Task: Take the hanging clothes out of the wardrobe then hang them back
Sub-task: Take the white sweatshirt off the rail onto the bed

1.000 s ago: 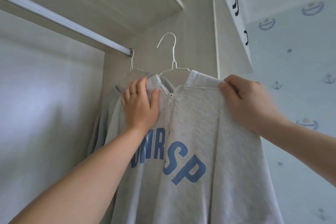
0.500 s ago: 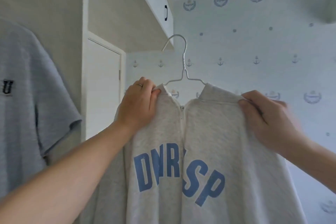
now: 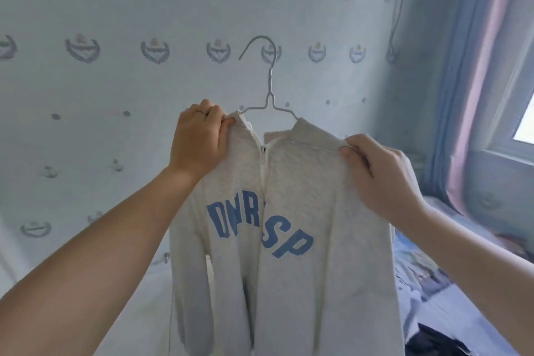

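A light grey zip-neck sweatshirt [image 3: 303, 211] with blue letters across the chest hangs on a white wire hanger [image 3: 270, 87]. I hold it up in the air in front of me, away from the wardrobe. My left hand [image 3: 199, 139] pinches the left side of the collar and shoulder. My right hand [image 3: 378, 173] grips the right shoulder. The hanger's hook points up and left, free of any rail. The wardrobe is out of view.
Behind the sweatshirt is a pale blue wall with anchor wallpaper [image 3: 115, 95]. A curtain [image 3: 474, 81] and a window [image 3: 520, 130] are at the right. A bed with blue bedding [image 3: 433, 283] and a dark garment [image 3: 430, 341] lies at the lower right.
I have turned right, away from the wardrobe, carrying the sweatshirt on its hanger. The rail, the other hanging shirt and the doors have left the view. Both hands keep their hold.
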A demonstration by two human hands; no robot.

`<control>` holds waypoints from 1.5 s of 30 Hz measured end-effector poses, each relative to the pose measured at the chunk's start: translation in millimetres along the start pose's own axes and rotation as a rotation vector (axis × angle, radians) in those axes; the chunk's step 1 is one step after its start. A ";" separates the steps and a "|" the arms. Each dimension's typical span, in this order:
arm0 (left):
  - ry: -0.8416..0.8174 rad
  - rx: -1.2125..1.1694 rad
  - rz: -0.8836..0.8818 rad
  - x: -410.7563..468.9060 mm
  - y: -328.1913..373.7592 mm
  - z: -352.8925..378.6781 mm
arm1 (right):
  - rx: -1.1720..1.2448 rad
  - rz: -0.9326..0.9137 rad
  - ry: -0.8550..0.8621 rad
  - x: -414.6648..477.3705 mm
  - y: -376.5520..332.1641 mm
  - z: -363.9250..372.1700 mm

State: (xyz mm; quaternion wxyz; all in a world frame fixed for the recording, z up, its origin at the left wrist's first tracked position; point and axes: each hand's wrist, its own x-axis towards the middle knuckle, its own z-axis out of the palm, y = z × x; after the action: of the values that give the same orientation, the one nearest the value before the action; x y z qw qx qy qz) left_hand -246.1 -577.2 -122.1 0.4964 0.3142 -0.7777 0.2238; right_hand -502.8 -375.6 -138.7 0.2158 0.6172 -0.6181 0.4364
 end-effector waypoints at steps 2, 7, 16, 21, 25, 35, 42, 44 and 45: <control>-0.027 -0.039 0.004 -3.6 11.9 47.1 | -0.035 0.052 -0.011 -10.0 29.6 9.0; -0.087 -0.157 0.042 -5.0 33.5 157.7 | -0.108 0.155 -0.046 -22.4 91.1 35.6; -0.219 -0.298 0.098 1.7 46.5 339.0 | -0.174 0.413 -0.136 -24.3 182.9 112.0; -0.276 -0.371 0.095 -5.6 52.6 412.2 | -0.206 0.547 -0.205 -31.9 219.9 152.2; -0.356 -0.440 0.086 -18.7 73.2 457.1 | -0.257 0.634 -0.264 -49.4 252.6 171.7; -0.473 -0.549 0.138 -46.7 151.4 554.3 | -0.333 0.808 -0.303 -98.8 349.6 184.0; -0.571 -0.558 0.163 -34.5 207.9 621.9 | -0.305 0.892 -0.289 -105.8 433.4 184.0; -0.595 -0.541 0.162 -26.0 222.3 638.4 | -0.309 0.899 -0.294 -102.7 458.8 183.1; -0.601 -0.538 0.162 -22.1 227.8 645.2 | -0.312 0.899 -0.293 -100.4 469.0 182.7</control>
State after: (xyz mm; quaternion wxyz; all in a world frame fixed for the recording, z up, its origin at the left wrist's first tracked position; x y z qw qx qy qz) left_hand -808.6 -837.2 -413.1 0.2925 0.1621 -0.9411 -0.0509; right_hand -884.7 -532.2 -443.6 0.0070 0.3050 -0.9048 0.2971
